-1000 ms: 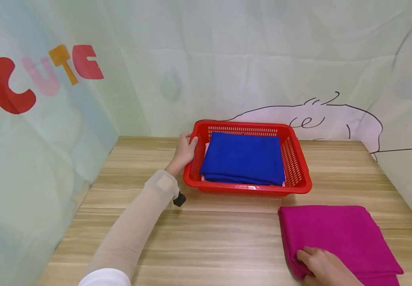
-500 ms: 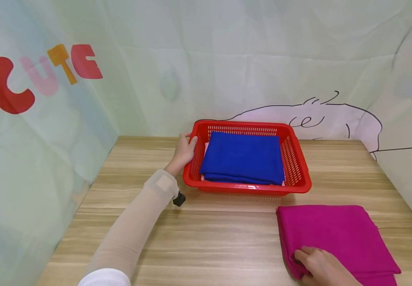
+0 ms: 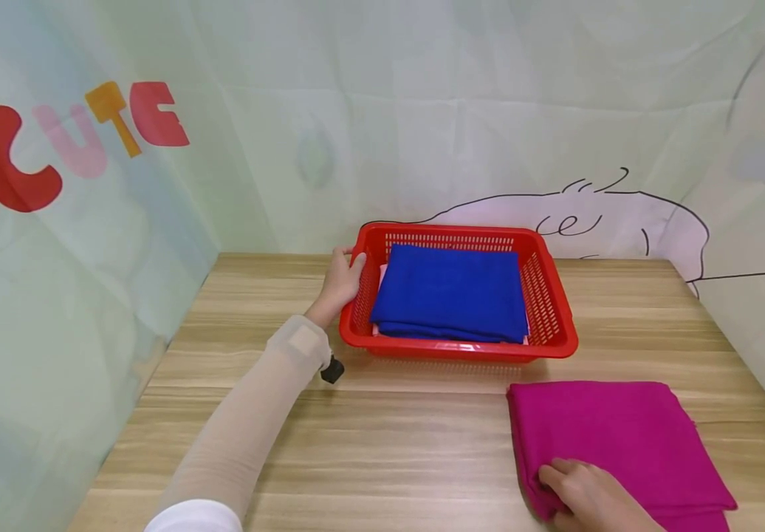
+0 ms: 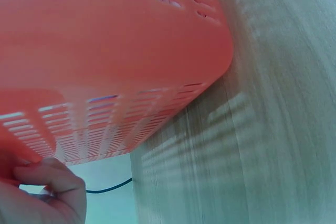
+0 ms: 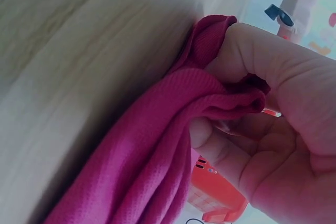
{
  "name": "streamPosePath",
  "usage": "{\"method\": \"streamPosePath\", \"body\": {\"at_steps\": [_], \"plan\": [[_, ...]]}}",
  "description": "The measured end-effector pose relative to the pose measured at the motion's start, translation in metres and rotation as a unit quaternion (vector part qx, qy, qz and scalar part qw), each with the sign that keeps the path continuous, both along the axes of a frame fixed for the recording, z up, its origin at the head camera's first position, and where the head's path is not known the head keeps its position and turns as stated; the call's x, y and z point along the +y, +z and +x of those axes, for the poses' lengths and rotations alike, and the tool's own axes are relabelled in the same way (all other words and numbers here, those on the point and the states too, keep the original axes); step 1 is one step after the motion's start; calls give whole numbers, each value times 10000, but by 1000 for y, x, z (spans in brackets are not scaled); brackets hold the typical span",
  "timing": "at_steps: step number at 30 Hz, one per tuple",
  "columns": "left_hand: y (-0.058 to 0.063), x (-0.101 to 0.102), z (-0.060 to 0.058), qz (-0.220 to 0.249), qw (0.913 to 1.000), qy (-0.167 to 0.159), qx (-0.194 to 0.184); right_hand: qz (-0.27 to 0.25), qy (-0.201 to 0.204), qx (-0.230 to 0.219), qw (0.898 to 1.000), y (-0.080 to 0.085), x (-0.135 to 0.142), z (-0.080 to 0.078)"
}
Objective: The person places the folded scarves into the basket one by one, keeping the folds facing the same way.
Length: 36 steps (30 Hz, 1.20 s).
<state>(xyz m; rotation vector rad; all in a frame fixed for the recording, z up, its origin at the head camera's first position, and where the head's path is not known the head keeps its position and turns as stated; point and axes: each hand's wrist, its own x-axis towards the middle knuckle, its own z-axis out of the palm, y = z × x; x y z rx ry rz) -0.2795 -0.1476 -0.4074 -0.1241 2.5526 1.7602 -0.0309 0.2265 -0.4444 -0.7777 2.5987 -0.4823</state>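
Note:
A red plastic basket (image 3: 455,350) with slotted walls stands at the back of the table. My left hand (image 3: 342,282) grips its left rim, and the left wrist view shows the curled fingers (image 4: 55,179) at the edge. Inside the basket lies a folded blue cloth (image 3: 452,292), with a bit of pink cloth (image 3: 382,275) peeking out beneath it. At front right, a folded magenta cloth (image 3: 622,436) rests on the table. My right hand (image 3: 588,491) pinches its left edge; the right wrist view shows several layers (image 5: 173,103) between thumb and fingers.
Wood-grain table (image 3: 369,443) lies between the arms and the basket. A printed fabric backdrop (image 3: 422,111) rises behind the basket and on both sides. A small black device (image 3: 332,371) sits at my left wrist.
The magenta cloth has shifted slightly to the left together with my right hand. My left hand and the basket have stayed in place.

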Motion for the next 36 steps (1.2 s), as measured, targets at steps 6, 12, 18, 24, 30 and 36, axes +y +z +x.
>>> {"method": "streamPosePath", "body": {"at_steps": [6,12,18,24,30,36], "plan": [[0,0,0,-18,10000,5,41,-19,101,100,9999,0,-3,1],[1,1,1,-8,10000,35,-12,-85,181,184,9996,0,-6,2],[2,1,1,18,10000,26,-20,-18,78,-103,9999,1,-11,1],[2,1,1,7,10000,-2,57,-67,235,96,9997,1,-13,2],[1,1,0,-37,9999,19,151,-172,447,336,9983,0,-16,3],[1,0,0,-92,9997,55,225,-313,548,328,9975,0,-19,2]]}}
